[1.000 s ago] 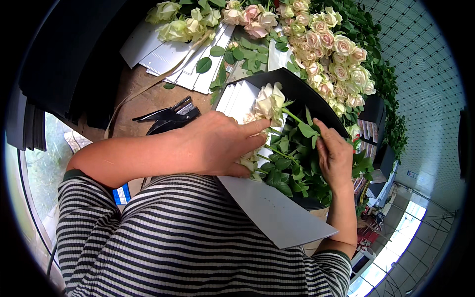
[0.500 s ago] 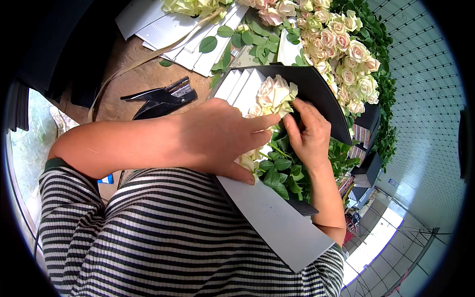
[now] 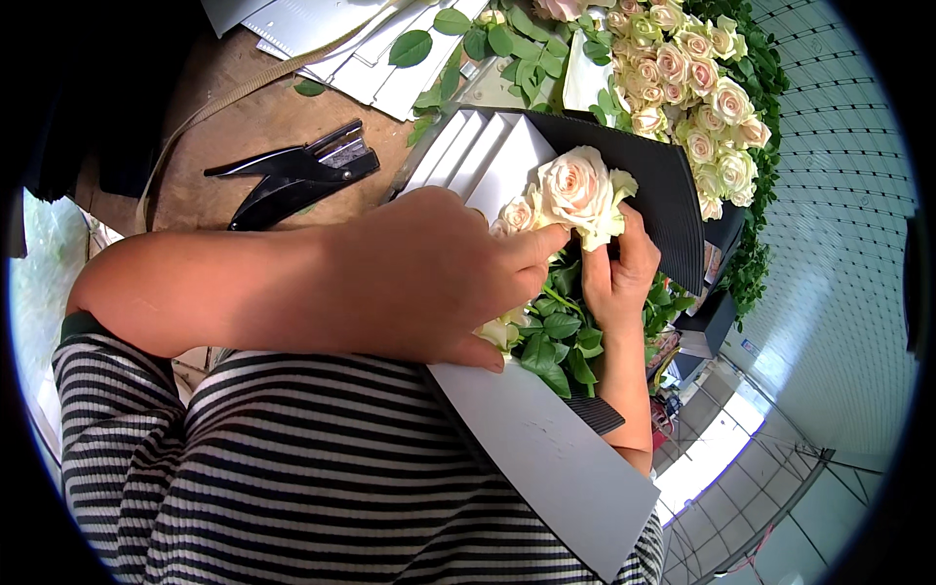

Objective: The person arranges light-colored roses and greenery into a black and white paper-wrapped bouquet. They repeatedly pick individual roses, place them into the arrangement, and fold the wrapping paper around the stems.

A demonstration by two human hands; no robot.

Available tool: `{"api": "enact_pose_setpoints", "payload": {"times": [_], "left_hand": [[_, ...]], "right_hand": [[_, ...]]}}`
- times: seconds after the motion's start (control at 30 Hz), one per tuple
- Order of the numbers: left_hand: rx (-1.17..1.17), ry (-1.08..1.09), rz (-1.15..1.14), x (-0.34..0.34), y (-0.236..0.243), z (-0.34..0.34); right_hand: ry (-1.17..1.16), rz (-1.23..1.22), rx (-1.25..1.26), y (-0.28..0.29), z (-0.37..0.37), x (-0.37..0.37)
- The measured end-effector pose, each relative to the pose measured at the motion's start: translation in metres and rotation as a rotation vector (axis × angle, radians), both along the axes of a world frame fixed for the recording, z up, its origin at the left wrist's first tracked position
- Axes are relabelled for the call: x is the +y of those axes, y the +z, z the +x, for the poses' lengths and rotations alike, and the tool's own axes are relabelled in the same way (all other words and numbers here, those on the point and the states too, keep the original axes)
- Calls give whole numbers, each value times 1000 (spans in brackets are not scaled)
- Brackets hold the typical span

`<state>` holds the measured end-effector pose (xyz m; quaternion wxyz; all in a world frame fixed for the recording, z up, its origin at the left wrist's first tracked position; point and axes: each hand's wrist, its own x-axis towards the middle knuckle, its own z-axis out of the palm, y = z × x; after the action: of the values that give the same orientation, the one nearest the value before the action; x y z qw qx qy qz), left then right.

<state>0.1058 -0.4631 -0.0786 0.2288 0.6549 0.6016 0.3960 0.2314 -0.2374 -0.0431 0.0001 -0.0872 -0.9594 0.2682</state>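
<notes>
Pale pink rose [image 3: 577, 185] with cream-green outer petals is upright in front of my right hand [image 3: 624, 263], whose thumb and fingers are closed around it just under the bloom. Across the flowers lies my left hand [image 3: 439, 278], palm down, with the index finger stretched to the rose's lower petals and the thumb apart near a grey-white sheet [image 3: 551, 458]. Smaller rose [image 3: 515, 216] and a pale bloom [image 3: 499, 334] show beside the left fingers. Green leaves [image 3: 558, 341] and stems sit below, within a black corrugated wrapper [image 3: 663, 185]. White folded card [image 3: 507, 156] lines its far left side.
A black stapler [image 3: 302, 175] lies on the brown table [image 3: 210, 107], near a tan strap [image 3: 219, 102]. White sheets [image 3: 380, 63] and loose leaves [image 3: 531, 63] are at the far side. Many pale roses [image 3: 702, 88] stand bunched at far right.
The large rose has turned and risen, so its open face now shows. My right hand has moved slightly with it. The left hand keeps nearly the same pose as the view shifts.
</notes>
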Motion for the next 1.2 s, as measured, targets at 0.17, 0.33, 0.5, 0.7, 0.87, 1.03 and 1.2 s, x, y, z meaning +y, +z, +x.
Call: {"api": "enact_pose_setpoints", "payload": {"times": [0.17, 0.33, 0.5, 0.7, 0.87, 1.03, 1.2], "left_hand": [[31, -24, -51, 0, 3, -2], [42, -85, -113, 5, 9, -4], [15, 21, 74, 13, 6, -8], [14, -26, -54, 16, 25, -18], [77, -15, -179, 20, 43, -20], [167, -60, -221, 23, 50, -15], [185, -76, -227, 20, 47, -16]], "right_hand": [[106, 28, 45, -8, -9, -1], [147, 46, -39, -1, -12, -4], [158, 153, -48, 2, -9, -5], [199, 246, -168, 21, -9, -10], [402, -317, 0, 136, -70, 48], [-115, 259, 226, 100, -167, 203], [84, 947, -508, 35, -227, 238]]}}
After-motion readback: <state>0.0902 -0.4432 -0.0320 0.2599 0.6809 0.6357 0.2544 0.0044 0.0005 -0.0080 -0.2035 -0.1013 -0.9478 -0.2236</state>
